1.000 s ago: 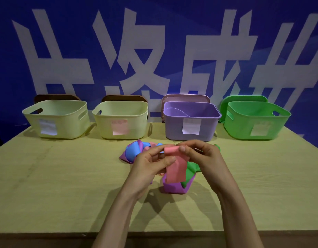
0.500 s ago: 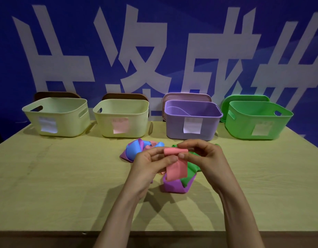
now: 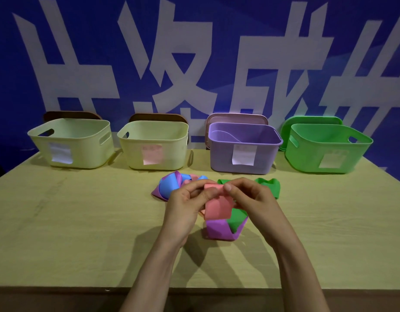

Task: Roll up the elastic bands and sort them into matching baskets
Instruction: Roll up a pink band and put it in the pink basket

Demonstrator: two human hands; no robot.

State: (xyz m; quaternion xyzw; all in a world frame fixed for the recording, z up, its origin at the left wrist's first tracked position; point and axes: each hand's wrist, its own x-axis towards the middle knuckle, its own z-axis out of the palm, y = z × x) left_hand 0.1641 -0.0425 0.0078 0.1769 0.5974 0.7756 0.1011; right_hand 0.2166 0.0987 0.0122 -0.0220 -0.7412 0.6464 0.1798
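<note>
My left hand (image 3: 186, 203) and my right hand (image 3: 250, 199) both pinch the rolled top edge of a pink elastic band (image 3: 218, 207), held above the table centre; its loose end hangs down. Under it lie a purple band (image 3: 217, 231) and a green band (image 3: 238, 219). A blue band (image 3: 169, 184) lies on another purple band to the left, and a second green band (image 3: 271, 184) shows behind my right hand. Along the back stand a yellow basket with a white label (image 3: 82, 140), a yellow basket with a pink label (image 3: 169, 143), a purple basket (image 3: 262, 143) and a green basket (image 3: 352, 149).
The wooden table (image 3: 82, 221) ends in a front edge close to my forearms. Lids lean against the blue wall behind the baskets, among them a pink one (image 3: 237, 118) and a green one (image 3: 311, 120).
The hanging part of the pink band has grown shorter as my fingers turn its top edge into a roll. Both hands stay in the same place.
</note>
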